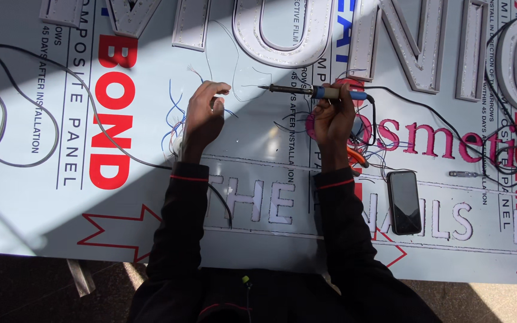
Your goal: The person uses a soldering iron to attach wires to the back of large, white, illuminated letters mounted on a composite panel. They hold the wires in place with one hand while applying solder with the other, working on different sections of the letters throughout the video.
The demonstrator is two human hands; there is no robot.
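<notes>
R hand (pixel 332 116) gripping soldering iron (pixel 312 91) by blue handle, tip pointing toward L hand (pixel 203 113). L hand pinching thin wire (pixel 234 90) btwn fingertips, just beside iron tip. Phone (pixel 404 201) lying near iron, on white panel (pixel 31 197), twd person's body.

A dark phone (pixel 404 202) lies on the white panel (pixel 43 197) below grey channel letters (pixel 282 33).

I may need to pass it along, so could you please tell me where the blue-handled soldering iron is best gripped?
By the blue handle, from the cable end, as the right hand grips it now. The dark metal tip points toward the left hand and is probably hot.
</notes>
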